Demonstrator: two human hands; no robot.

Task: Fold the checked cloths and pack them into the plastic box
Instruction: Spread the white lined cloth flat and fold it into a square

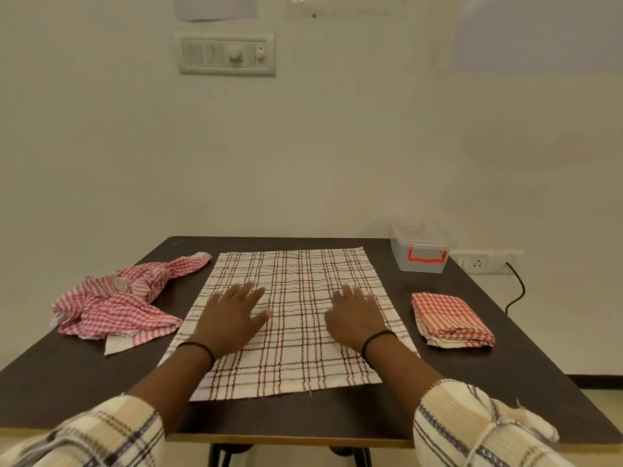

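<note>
1. The big cream cloth with brown checked lines (296,315) is spread flat in the middle of the dark brown table (505,382), w/ its near edge close to the person.
2. Both hands are laid flat on it, palms down. The left hand (232,318) and the right hand (357,318) have fingers straight and spread. Nothing is gripped.
3. The step in hand looks like smoothing before the 1st fold. It is best done by sliding the flat hands out from the middle to the edges, so bumps are pushed off the cloth.
4. The cloth sits a bit crooked on the table. It should be squared up first, so the corners can be matched.
5. For the fold, the two near corners should be pinched, lifted and laid on the two far corners. Edges should be lined up, then the crease pressed flat.
6. More folds will be needed, as the clear plastic box with the orange handle (421,254) at the far right corner looks small next to the cloth.
7. One red and white checked cloth, folded (451,320), is lying to the right, not yet in the box.
8. A crumpled pile of red and white checked cloths (114,308) is waiting on the left, just beside the big cloth.
9. Whether the box lid is shut tight can't be told from here.
</note>
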